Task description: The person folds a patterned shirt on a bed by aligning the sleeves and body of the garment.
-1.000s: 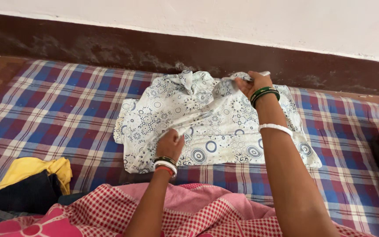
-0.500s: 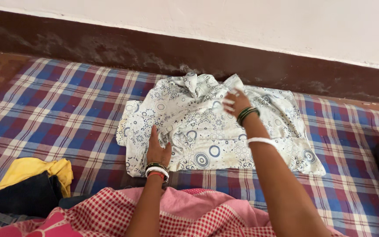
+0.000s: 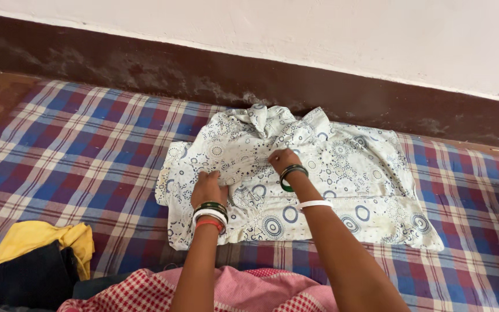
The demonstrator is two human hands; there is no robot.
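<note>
1. A white shirt [image 3: 295,173] with blue ring prints lies spread on a checked blanket [image 3: 82,144], its far edge near the dark wall base [image 3: 145,63].
2. The left hand [image 3: 208,188] rests on the shirt's near-left part, fingers bent and gripping a small fold of the cloth.
3. The right hand [image 3: 283,160] sits near the shirt's middle, fingers curled down and pinching the fabric just below the bunched collar.
4. The two hands lie near each other, not touching.
5. Both wrists carry bangles: white, red and dark on the left, green and white on the right.
6. A yellow cloth [image 3: 41,240] and a dark cloth [image 3: 18,277] lie at the near left, well apart from the shirt.
7. Pink checked fabric [image 3: 244,292] covers the person's lap at the bottom edge.
</note>
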